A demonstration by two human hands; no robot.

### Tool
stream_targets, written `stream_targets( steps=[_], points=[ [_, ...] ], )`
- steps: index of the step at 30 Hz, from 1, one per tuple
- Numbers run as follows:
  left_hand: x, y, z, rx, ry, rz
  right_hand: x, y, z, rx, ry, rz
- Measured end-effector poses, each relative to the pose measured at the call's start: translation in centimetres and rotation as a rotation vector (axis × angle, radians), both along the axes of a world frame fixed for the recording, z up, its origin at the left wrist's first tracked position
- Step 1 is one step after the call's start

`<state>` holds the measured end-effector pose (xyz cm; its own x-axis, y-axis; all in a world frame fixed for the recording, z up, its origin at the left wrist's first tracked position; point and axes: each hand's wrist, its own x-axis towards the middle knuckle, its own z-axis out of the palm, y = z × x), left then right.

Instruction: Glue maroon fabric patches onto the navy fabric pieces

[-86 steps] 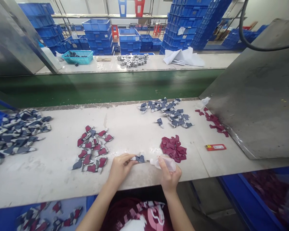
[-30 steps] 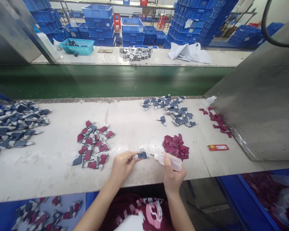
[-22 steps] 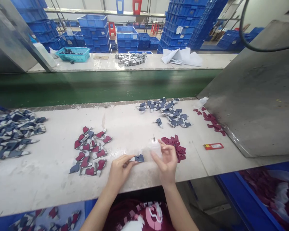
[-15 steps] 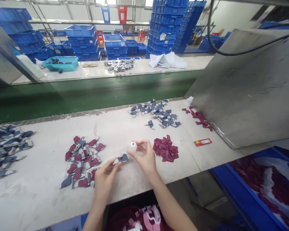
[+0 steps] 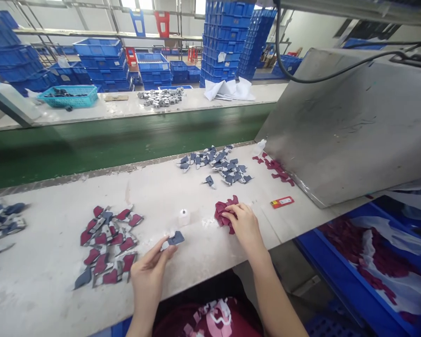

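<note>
Well to the left of the white bottle, a heap of blue-grey and white parts is cut off by the edge of view; nearer the bottle, on that same side, a cluster of maroon-faced parts is spread over the white worktop; just to the near left of the bottle, a single blue-grey piece is held by the left hand, thumb and fingers being clamped on its pale end; the bottle itself is set between the hands and touched by neither; beyond the bottle and rightward, a group of blue-grey parts is scattered; to the right of the bottle, a maroon pile is touched by the right hand, whose thumb and fingertips are held close together; whether anything is pinched there cannot be told; farther right of the bottle, a red packet is laid flat.
</note>
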<state>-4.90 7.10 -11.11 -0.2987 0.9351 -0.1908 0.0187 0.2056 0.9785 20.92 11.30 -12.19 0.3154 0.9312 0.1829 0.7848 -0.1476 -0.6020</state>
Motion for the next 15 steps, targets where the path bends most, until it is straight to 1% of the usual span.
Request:
stream_targets(
  steps=[4,6,8,11,15],
  points=[
    [2.1,-0.2,0.5,0.006,-0.06,0.072,-0.8,-0.8,0.6,-0.003,0.135,0.05],
    [3.0,-0.2,0.6,0.006,-0.123,0.08,-1.1,-1.1,0.8,-0.018,0.181,0.08],
    [3.5,-0.3,0.4,-0.004,-0.185,0.07,-1.2,-0.9,0.8,-0.033,0.133,0.077],
    [3.8,-0.5,0.2,-0.032,-0.231,0.06,-1.2,-0.2,0.8,-0.064,0.007,0.059],
    [3.6,-0.7,-0.1,-0.047,-0.242,0.047,-1.3,0.6,1.0,-0.145,-0.097,0.153]
  ],
)
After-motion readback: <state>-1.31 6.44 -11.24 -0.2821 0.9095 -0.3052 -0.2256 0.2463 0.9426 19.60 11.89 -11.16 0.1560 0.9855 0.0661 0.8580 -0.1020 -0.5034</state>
